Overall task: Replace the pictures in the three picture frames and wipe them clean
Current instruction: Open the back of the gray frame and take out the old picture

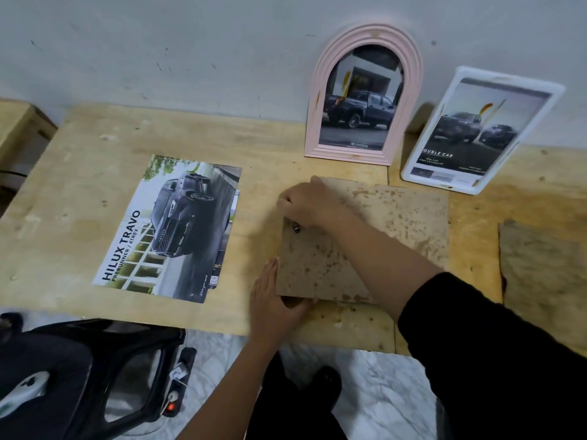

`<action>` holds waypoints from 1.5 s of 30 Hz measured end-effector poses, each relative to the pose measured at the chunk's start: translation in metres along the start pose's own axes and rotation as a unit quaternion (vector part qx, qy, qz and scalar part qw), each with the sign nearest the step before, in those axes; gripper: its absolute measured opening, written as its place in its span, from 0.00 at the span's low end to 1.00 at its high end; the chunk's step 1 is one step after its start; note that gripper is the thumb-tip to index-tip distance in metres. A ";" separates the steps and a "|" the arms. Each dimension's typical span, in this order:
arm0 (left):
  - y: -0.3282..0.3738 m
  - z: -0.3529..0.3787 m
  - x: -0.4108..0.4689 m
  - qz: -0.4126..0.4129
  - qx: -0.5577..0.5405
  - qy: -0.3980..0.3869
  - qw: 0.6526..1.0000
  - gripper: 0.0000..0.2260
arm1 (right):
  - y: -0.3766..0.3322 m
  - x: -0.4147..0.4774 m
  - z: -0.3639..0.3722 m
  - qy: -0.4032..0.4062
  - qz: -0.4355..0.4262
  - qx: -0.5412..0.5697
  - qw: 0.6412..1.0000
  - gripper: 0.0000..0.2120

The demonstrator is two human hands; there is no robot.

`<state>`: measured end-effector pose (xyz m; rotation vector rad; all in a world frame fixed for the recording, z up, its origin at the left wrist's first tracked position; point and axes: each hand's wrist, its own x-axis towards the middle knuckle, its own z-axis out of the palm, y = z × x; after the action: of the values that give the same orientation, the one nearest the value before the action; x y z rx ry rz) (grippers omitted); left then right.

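Back-opening step, by the look of it: the face-down frame (390, 223) lies on the surface (79, 147), left hand (271, 300) flat, bracing its near corner, right hand (306, 203) curled, gripping its far-left edge by the metal clip (297, 229); next, likely, free that clip.

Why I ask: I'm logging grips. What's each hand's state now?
Left hand: open, straight fingers against the frame corner.
Right hand: curled at the frame's edge; what it holds cannot be told.

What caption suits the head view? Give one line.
Left hand presses the spotted brown backing board on the wooden table while right hand grips its far corner.
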<state>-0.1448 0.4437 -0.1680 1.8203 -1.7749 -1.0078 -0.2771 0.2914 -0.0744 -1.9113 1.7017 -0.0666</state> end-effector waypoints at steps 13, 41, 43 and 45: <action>0.002 -0.001 -0.001 -0.004 0.021 -0.027 0.999 0.42 | -0.042 -0.019 -0.050 0.081 -0.061 -0.060 0.993 0.14; 0.029 0.004 -0.002 -0.005 -0.022 0.001 1.000 0.36 | 0.185 -0.359 0.091 0.599 0.295 0.723 0.177 0.12; 0.030 0.004 -0.002 -0.012 -0.023 0.000 1.000 0.36 | 0.184 -0.360 0.092 0.627 0.245 0.729 0.122 0.13; 0.030 0.005 -0.001 -0.017 -0.019 -0.005 1.000 0.38 | 0.184 -0.357 0.086 0.663 0.198 0.718 0.072 0.14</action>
<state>-0.1684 0.4421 -0.1495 1.8314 -1.7227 -1.0584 -0.4748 0.6496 -0.1104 0.8685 1.0535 -2.5668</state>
